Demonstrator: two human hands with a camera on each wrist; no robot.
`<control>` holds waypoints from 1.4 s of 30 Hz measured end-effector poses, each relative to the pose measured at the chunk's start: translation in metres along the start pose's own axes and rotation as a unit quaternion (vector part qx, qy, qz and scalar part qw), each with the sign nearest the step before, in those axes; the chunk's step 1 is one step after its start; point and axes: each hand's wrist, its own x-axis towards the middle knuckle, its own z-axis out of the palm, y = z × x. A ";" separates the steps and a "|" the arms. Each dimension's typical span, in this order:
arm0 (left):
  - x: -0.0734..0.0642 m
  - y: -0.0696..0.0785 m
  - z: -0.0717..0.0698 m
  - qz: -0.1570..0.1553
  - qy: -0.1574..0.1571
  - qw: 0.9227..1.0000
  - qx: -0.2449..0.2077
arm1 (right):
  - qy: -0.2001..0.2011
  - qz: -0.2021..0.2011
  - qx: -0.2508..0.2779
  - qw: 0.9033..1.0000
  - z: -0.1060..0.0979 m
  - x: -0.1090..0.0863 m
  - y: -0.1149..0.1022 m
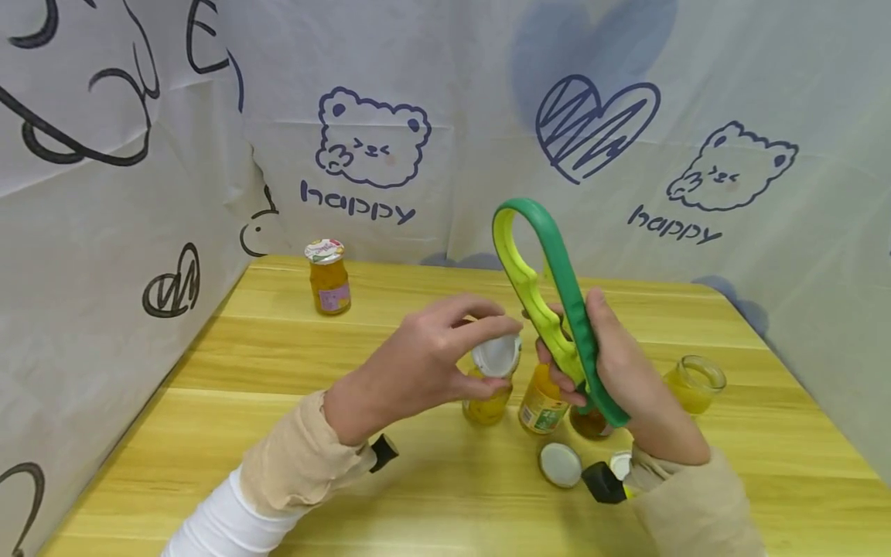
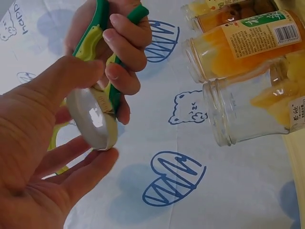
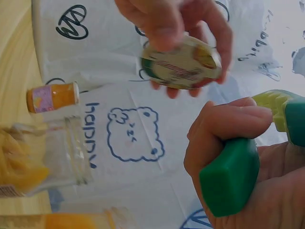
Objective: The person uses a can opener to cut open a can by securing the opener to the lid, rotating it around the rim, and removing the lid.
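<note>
My left hand (image 1: pixel 425 356) pinches a white-lined jar lid (image 1: pixel 500 357) between thumb and fingers, just above an uncapped glass jar of yellow fruit (image 1: pixel 487 410). Its pale inside shows in the left wrist view; the printed top of that lid (image 3: pixel 181 64) faces the right wrist camera. My right hand (image 1: pixel 626 371) grips a green jar opener (image 1: pixel 562 267) with a lime inner edge, its loop pointing up. Behind and below the opener stand an orange-filled jar (image 1: pixel 543 402) and a dark-filled jar (image 1: pixel 592 424), the latter partly hidden. In the left wrist view, the fruit jar's mouth (image 2: pixel 219 114) is bare.
A capped jar with orange contents (image 1: pixel 330 288) stands at the back left of the wooden table (image 1: pixel 431 495). An open jar of yellow contents (image 1: pixel 692 391) is at the right. One loose lid (image 1: pixel 560 464) lies in front, another white lid (image 1: pixel 619 464) beside the right wrist.
</note>
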 end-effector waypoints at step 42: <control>-0.030 0.024 0.094 0.027 -0.524 0.851 -0.012 | 0.016 -0.018 -0.042 0.999 -0.015 -0.011 -0.014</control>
